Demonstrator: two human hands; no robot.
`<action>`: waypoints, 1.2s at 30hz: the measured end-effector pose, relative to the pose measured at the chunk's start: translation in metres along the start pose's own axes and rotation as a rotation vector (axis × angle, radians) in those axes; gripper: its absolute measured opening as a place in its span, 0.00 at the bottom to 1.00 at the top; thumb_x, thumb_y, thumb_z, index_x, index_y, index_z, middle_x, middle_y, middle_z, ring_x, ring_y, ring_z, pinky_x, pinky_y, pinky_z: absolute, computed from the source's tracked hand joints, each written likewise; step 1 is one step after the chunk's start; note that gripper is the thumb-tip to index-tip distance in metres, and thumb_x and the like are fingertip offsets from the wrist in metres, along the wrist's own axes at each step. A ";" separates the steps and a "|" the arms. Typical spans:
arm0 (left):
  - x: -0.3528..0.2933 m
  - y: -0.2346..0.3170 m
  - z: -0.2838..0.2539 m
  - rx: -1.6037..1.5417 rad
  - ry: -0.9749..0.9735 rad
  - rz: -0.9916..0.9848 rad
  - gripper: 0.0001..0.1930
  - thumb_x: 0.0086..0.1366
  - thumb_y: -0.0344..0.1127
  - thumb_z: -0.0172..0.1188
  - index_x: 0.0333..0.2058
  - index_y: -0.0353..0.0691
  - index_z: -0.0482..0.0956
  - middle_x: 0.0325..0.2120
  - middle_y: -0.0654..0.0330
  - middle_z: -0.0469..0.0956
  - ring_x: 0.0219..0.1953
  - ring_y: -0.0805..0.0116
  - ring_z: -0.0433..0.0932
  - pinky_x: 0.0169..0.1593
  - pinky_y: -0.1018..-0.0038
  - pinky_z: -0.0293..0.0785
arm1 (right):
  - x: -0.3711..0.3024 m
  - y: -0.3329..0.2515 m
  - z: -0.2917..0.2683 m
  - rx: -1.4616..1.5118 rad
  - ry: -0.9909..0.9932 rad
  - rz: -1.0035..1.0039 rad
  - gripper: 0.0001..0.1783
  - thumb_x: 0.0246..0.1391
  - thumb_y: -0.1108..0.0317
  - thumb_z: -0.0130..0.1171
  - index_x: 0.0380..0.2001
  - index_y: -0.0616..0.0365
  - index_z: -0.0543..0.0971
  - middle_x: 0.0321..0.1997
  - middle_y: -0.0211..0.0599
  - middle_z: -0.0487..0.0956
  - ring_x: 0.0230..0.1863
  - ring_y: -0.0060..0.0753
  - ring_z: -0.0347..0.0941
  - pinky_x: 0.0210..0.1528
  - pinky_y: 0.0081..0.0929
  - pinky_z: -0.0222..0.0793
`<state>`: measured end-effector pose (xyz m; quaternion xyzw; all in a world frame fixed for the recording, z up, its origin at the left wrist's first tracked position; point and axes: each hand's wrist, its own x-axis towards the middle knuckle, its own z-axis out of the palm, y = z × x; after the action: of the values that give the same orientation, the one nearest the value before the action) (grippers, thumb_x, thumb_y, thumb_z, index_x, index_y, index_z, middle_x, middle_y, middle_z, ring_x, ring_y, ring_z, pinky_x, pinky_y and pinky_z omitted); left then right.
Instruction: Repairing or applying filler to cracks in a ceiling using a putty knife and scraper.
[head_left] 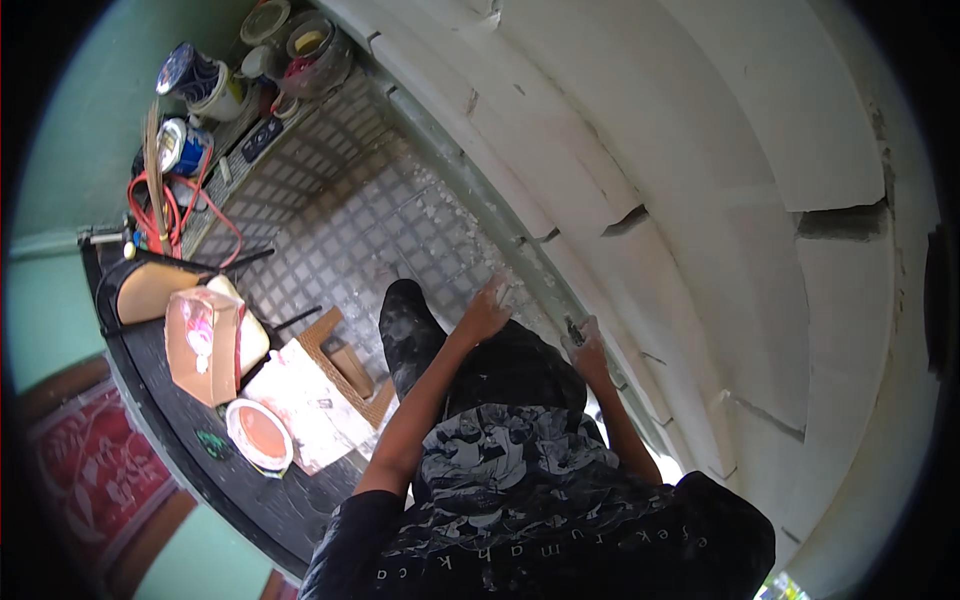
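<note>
Small dark object (574, 333), in right hand (591, 352); left hand (485, 314), apart

A head-worn fisheye camera looks steeply down past the wearer's shirt (520, 450), close by, toward the left hand (484, 314) and right hand (590, 352).

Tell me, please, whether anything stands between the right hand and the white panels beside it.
Nothing visible does: the right hand appears close beside the white panels, with no separate object seen between them. Whether it touches them cannot be told from this view.
</note>
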<state>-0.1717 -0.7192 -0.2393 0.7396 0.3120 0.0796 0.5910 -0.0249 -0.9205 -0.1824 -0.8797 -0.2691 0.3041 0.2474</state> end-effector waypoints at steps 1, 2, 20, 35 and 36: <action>0.004 -0.006 0.019 -0.006 0.027 -0.020 0.36 0.50 0.28 0.57 0.61 0.34 0.58 0.57 0.40 0.66 0.61 0.47 0.64 0.62 0.64 0.61 | -0.001 0.015 -0.001 0.032 -0.018 -0.005 0.25 0.44 0.67 0.65 0.41 0.55 0.62 0.37 0.55 0.73 0.42 0.67 0.71 0.44 0.51 0.64; 0.013 0.000 0.035 -0.155 0.048 -0.063 0.37 0.50 0.28 0.58 0.61 0.33 0.57 0.57 0.40 0.65 0.62 0.49 0.64 0.62 0.65 0.60 | -0.005 0.036 0.001 0.015 -0.010 -0.090 0.25 0.44 0.64 0.67 0.40 0.56 0.63 0.35 0.55 0.73 0.41 0.66 0.72 0.44 0.50 0.65; 0.049 -0.008 0.219 -0.924 0.280 -0.368 0.20 0.54 0.28 0.56 0.48 0.39 0.69 0.28 0.61 0.71 0.28 0.69 0.71 0.32 0.70 0.70 | -0.099 0.211 -0.016 -0.035 0.014 0.116 0.27 0.42 0.63 0.67 0.44 0.61 0.69 0.39 0.59 0.75 0.44 0.59 0.73 0.46 0.44 0.67; 0.015 -0.037 0.249 -0.985 0.012 -0.159 0.14 0.55 0.23 0.56 0.42 0.33 0.74 0.28 0.59 0.78 0.29 0.67 0.80 0.28 0.72 0.75 | -0.064 0.224 0.000 -0.114 -0.200 -0.077 0.26 0.48 0.55 0.63 0.41 0.69 0.77 0.37 0.59 0.78 0.43 0.54 0.74 0.44 0.41 0.66; 0.012 -0.033 0.239 -0.983 0.025 -0.153 0.14 0.55 0.23 0.56 0.42 0.33 0.74 0.28 0.59 0.78 0.29 0.67 0.80 0.28 0.72 0.75 | -0.070 0.196 -0.008 0.017 -0.232 -0.048 0.25 0.48 0.55 0.63 0.38 0.70 0.77 0.34 0.59 0.78 0.39 0.56 0.75 0.43 0.43 0.67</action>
<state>-0.0579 -0.9059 -0.3417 0.3474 0.2980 0.1826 0.8701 -0.0032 -1.1095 -0.2659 -0.8296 -0.3144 0.4003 0.2294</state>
